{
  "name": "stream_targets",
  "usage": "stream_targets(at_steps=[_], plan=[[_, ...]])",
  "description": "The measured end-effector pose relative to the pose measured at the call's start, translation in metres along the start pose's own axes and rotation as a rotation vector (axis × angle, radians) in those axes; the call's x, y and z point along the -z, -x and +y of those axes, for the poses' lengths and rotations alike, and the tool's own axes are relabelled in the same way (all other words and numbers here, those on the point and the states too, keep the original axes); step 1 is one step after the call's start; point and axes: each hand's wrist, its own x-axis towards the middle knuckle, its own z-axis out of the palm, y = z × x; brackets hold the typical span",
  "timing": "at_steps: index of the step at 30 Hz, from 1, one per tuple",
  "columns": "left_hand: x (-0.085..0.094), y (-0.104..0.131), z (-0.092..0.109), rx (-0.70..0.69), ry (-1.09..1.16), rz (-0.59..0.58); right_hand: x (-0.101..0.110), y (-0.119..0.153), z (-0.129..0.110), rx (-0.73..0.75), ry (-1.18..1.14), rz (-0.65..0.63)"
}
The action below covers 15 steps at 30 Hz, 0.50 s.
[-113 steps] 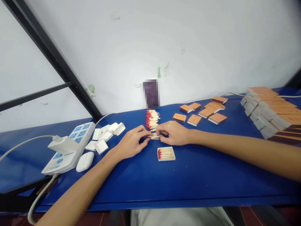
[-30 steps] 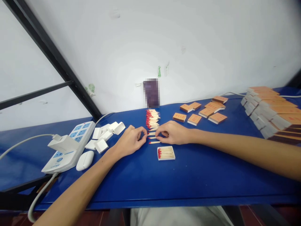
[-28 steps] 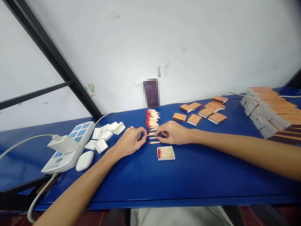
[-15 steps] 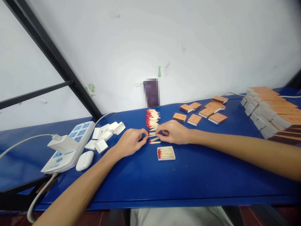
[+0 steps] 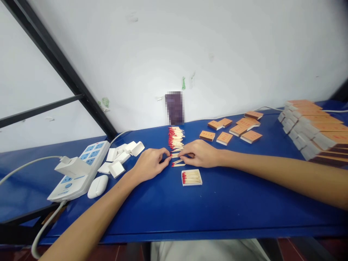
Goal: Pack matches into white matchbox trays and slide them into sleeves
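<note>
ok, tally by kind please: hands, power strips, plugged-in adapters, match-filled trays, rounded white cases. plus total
Hands: 2 (left hand, right hand)
Power strip: 1
Plugged-in adapter: 1
Match-filled tray: 1
Rounded white case: 1
Total: 6

Power strip at left, pale wall behind

A bulky white adapter sits on the power strip, a cord running from it to the left edge. Just beside the strip lies a rounded white case. A black frame slants down from the upper left. Green scraps mark the wall at centre, above a pixelated purple patch. Red tiles show at lower right.
</note>
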Motion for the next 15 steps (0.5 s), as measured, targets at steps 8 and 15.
stream_targets(at_steps=[8,15], plan=[[0.0003,0.0002,-0.0003,-0.029,-0.007,-0.006,0.0002,-0.0003,0.0006,0.008,0.018,-0.001],[-0.0005,0.0006,-0.0005,-0.039,0.002,-0.007,-0.0014,0.0001,0.0011,0.007,0.012,0.005]])
